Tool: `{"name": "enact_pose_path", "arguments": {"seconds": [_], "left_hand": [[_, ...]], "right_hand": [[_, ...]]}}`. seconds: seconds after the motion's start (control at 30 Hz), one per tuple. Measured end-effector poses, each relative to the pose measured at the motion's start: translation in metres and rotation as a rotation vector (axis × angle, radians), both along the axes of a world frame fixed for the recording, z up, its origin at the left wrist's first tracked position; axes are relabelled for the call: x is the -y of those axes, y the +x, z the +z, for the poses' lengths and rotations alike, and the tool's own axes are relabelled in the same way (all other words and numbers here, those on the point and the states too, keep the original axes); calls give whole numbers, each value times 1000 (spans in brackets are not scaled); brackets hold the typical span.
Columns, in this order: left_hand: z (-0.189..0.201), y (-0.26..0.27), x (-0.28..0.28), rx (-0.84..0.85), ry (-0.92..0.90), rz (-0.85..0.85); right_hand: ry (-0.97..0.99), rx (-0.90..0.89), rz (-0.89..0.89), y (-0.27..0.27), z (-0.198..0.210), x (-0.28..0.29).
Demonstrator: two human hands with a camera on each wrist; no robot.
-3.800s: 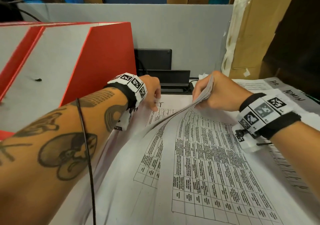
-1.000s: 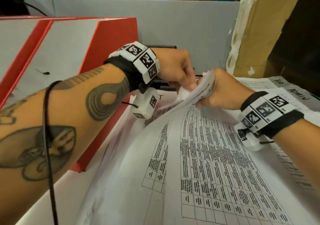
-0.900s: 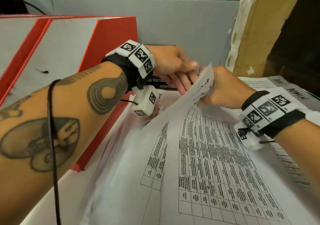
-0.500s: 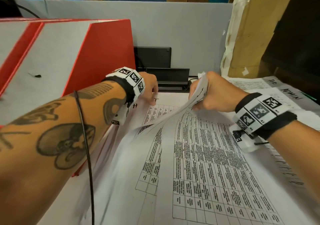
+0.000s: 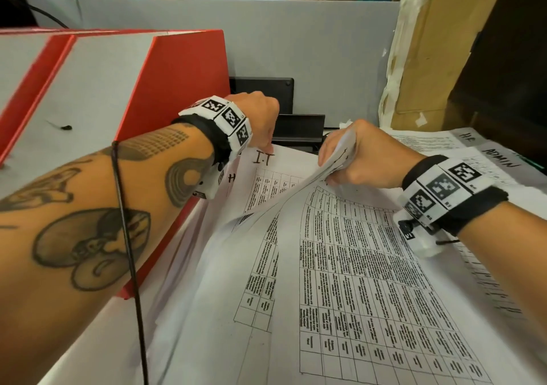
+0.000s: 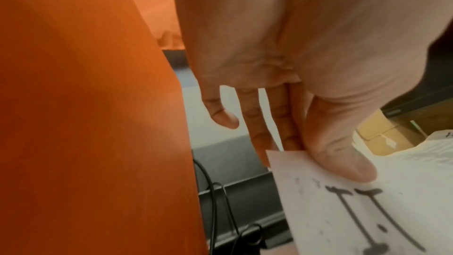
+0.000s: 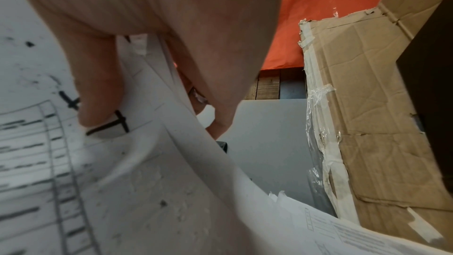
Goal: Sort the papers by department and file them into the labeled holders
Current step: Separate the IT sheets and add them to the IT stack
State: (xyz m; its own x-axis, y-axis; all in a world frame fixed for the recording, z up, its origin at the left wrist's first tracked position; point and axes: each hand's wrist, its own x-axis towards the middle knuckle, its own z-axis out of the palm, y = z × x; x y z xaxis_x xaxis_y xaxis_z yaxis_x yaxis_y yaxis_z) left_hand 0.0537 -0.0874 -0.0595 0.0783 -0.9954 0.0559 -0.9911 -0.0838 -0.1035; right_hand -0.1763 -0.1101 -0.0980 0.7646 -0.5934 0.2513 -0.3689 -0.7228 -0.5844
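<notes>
A grey partition (image 5: 266,38) stands at the back. A taped cardboard box (image 5: 429,59) stands at the right of it. A black device (image 5: 299,130) lies at the foot of the partition, and black cables (image 6: 220,210) run beside it.

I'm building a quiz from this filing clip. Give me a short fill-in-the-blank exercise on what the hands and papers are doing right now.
1. The left hand pinches the corner of the white sheet handwritten ___.
2. The right hand holds up the lifted corners of the printed ___ sheets.
3. The paper at far right reads ___.
4. The tall holder beside the left forearm is grey and ___.

Missing: I.T; table; ADMIN; red
</notes>
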Motion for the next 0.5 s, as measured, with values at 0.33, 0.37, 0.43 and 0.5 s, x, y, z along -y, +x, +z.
{"name": "enact_pose_path", "arguments": {"seconds": [0.33,0.37,0.43,0.5], "left_hand": [[35,-28,-20,204,-157,-136],[37,-31,-21,199,-168,-144],[40,-35,-23,161,-174,-160],[41,-38,-24,105,-135,-195]], "right_hand": [[-51,-1,34,3,3,-7],[-52,-8,36,3,3,-5],[-75,-6,42,4,2,-4],[-83,13,71,3,2,-2]]}}
